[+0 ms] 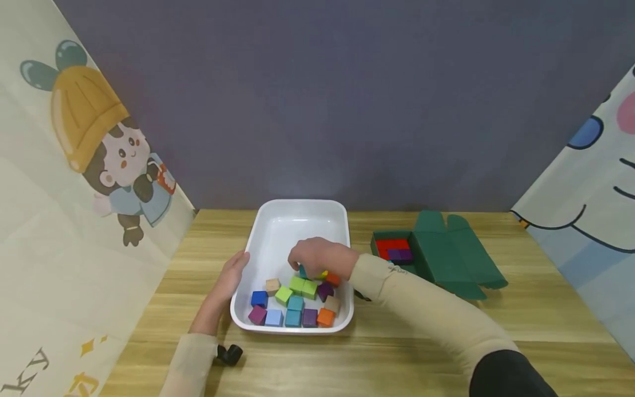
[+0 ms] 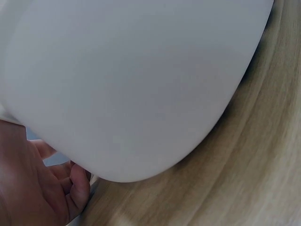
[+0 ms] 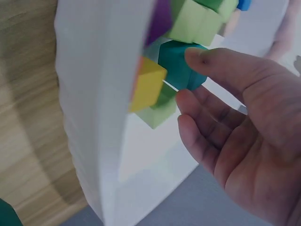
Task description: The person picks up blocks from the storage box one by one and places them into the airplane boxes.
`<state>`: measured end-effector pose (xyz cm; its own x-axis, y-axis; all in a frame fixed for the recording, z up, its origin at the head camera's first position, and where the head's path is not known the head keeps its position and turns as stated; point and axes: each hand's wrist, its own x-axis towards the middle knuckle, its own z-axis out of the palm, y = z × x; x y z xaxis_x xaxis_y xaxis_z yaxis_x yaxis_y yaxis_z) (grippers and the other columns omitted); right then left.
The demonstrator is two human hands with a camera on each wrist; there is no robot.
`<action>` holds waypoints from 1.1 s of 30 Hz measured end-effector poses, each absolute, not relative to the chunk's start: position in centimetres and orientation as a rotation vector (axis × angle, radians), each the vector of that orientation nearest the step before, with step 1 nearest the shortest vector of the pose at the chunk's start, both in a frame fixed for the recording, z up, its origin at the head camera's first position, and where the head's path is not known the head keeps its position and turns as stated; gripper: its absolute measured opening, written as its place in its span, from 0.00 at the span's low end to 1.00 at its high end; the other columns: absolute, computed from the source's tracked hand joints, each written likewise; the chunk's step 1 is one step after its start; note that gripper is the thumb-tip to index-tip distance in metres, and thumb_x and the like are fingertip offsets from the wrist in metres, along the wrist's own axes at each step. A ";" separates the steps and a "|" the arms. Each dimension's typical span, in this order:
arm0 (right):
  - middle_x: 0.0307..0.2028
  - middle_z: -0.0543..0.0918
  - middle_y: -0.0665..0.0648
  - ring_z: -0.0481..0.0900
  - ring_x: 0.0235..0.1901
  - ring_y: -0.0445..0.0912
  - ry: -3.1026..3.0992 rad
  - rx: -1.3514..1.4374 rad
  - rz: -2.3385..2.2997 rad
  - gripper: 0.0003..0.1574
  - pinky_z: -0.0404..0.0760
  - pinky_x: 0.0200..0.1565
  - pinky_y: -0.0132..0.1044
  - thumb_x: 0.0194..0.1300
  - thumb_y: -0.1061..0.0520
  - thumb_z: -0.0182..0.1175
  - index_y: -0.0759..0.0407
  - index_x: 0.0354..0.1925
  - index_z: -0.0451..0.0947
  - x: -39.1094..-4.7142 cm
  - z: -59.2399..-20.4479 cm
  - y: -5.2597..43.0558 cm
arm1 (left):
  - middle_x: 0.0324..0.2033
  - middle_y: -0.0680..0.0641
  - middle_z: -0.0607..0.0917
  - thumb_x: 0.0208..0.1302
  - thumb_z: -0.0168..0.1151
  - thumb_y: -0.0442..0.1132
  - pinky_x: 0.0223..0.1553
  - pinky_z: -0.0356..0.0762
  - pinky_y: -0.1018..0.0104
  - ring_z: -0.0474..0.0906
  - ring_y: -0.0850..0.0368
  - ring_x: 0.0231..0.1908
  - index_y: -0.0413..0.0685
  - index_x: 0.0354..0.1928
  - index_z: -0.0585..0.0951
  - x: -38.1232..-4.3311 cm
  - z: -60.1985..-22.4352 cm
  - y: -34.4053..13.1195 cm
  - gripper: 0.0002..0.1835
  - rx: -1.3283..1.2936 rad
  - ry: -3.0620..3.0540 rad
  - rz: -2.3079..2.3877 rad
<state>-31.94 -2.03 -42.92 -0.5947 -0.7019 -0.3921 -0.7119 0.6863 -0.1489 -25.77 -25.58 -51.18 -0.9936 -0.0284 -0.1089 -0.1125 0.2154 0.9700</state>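
A white tray (image 1: 278,231) holds several coloured cubes, mostly in its near half. My left hand (image 1: 227,280) grips the tray's left rim; in the left wrist view, the tray's side hides part of that hand (image 2: 40,183). My right hand (image 1: 322,256) reaches over the right rim and pinches a teal cube (image 3: 176,63) between thumb and fingers. Beside that cube lie a yellow cube (image 3: 149,84) and light green cubes (image 3: 195,22). Nearer the front are a blue cube (image 1: 259,298), a wooden cube (image 1: 272,285) and an orange cube (image 1: 326,317).
Right of the tray stands an open green box (image 1: 420,256) with red blocks (image 1: 392,243) and purple blocks (image 1: 399,255) inside, its lid (image 1: 458,253) folded out rightward. A grey panel (image 1: 317,110) rises behind the wooden table (image 1: 397,353). My right forearm crosses in front of the box.
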 end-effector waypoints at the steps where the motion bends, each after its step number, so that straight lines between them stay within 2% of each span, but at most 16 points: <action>1: 0.38 0.79 0.44 0.74 0.37 0.44 2.479 -1.110 0.026 0.17 0.78 0.40 0.33 0.56 0.64 0.69 0.44 0.41 0.81 -31.9 -42.6 -1.8 | 0.56 0.31 0.74 0.78 0.36 0.55 0.56 0.75 0.50 0.74 0.41 0.54 0.35 0.71 0.60 -25.8 -51.2 -25.5 0.33 -0.133 2.390 1.926; 6: 0.39 0.80 0.45 0.74 0.36 0.44 2.515 -1.224 -0.008 0.15 0.78 0.40 0.33 0.57 0.58 0.70 0.47 0.44 0.83 -31.6 -41.1 0.3 | 0.58 0.29 0.73 0.78 0.36 0.55 0.58 0.73 0.48 0.72 0.38 0.57 0.34 0.71 0.59 -26.0 -51.1 -25.4 0.34 -0.128 2.391 1.930; 12: 0.42 0.81 0.44 0.73 0.39 0.42 2.556 -1.278 -0.111 0.16 0.79 0.46 0.34 0.57 0.55 0.71 0.48 0.46 0.82 -31.2 -39.5 5.1 | 0.58 0.28 0.72 0.78 0.35 0.54 0.58 0.73 0.48 0.72 0.36 0.57 0.32 0.71 0.57 -25.9 -51.1 -25.3 0.34 -0.134 2.400 1.912; 19: 0.39 0.80 0.48 0.73 0.34 0.44 2.644 -1.317 -0.240 0.13 0.79 0.39 0.37 0.57 0.61 0.69 0.51 0.42 0.81 -31.1 -38.5 12.4 | 0.58 0.28 0.72 0.78 0.35 0.54 0.58 0.73 0.47 0.72 0.36 0.57 0.32 0.71 0.56 -25.8 -50.9 -25.4 0.34 -0.151 2.427 1.873; 24: 0.39 0.78 0.48 0.71 0.33 0.44 2.674 -1.208 -0.270 0.17 0.76 0.35 0.38 0.56 0.64 0.68 0.54 0.45 0.80 -31.1 -39.2 17.0 | 0.58 0.27 0.71 0.79 0.35 0.53 0.59 0.72 0.47 0.71 0.36 0.57 0.31 0.71 0.56 -25.8 -50.8 -25.7 0.34 -0.134 2.436 1.862; 33: 0.40 0.78 0.52 0.72 0.33 0.44 2.673 -1.096 -0.246 0.20 0.78 0.35 0.40 0.54 0.71 0.66 0.58 0.46 0.79 -30.9 -40.5 20.2 | 0.58 0.27 0.71 0.79 0.34 0.53 0.58 0.72 0.47 0.71 0.35 0.57 0.31 0.72 0.55 -25.9 -50.9 -25.6 0.34 -0.109 2.433 1.849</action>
